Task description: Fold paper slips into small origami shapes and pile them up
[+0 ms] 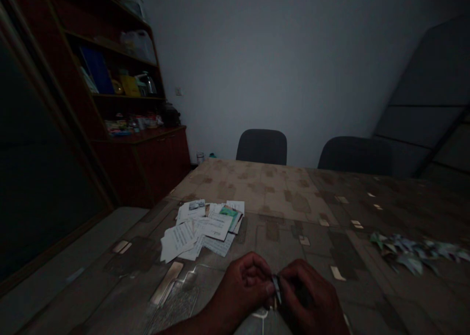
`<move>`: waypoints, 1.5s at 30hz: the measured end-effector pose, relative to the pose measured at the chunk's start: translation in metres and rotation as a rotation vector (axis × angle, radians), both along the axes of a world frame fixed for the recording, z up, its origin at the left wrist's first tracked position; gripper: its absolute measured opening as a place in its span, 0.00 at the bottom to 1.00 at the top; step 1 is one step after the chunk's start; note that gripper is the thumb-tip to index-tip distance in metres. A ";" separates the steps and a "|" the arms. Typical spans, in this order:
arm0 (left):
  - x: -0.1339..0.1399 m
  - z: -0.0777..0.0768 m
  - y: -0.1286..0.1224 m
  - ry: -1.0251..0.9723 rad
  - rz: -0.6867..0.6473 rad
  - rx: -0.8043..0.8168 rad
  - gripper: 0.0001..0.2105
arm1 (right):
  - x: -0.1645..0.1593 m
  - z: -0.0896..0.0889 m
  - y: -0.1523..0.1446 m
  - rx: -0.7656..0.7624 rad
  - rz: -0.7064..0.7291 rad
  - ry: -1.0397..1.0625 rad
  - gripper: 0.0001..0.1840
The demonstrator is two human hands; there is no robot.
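Near the table's front edge, my left hand (246,288) and my right hand (310,293) meet fingertip to fingertip. Between them is a small narrow piece of folded paper (277,290), pale and dark in places, pinched from both sides. My left fingers are curled in, with the thumb pressing on the paper. The right thumb and index finger grip its other side. Beyond my left hand lies a loose pile of printed paper sheets (216,226), one with a green picture. Far to the right, a cluster of folded paper pieces (413,254) is spread out.
A patterned cloth covers the table (253,183). Two dark chairs, one in the middle (261,146) and one on the right (354,154), stand behind its far edge. At the left is a wooden cabinet (161,154) with loaded shelves. The room is dim.
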State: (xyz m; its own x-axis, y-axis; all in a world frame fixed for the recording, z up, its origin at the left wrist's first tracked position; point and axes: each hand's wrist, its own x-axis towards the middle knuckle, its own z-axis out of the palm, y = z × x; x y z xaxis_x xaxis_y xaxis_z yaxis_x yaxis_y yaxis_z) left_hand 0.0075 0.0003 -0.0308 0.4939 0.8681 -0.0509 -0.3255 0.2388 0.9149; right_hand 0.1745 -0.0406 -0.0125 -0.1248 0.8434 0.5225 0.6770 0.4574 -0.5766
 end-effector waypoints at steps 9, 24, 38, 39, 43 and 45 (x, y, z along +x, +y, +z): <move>0.001 -0.012 0.001 -0.053 -0.044 0.004 0.23 | -0.001 0.000 0.000 0.038 0.007 -0.051 0.09; 0.001 -0.013 0.002 -0.027 -0.067 -0.005 0.24 | -0.004 0.002 -0.001 -0.013 -0.030 0.001 0.08; 0.000 -0.009 0.002 -0.073 -0.087 0.014 0.22 | -0.006 0.004 -0.002 -0.078 -0.049 0.039 0.09; 0.000 -0.009 0.002 -0.070 -0.088 0.015 0.23 | -0.006 0.004 -0.003 -0.057 -0.045 0.030 0.08; 0.000 -0.011 0.000 -0.056 -0.094 0.023 0.23 | -0.004 0.003 -0.003 0.009 -0.029 0.000 0.08; -0.001 -0.012 -0.001 -0.062 -0.100 0.026 0.22 | -0.003 0.002 -0.002 0.014 -0.026 -0.006 0.08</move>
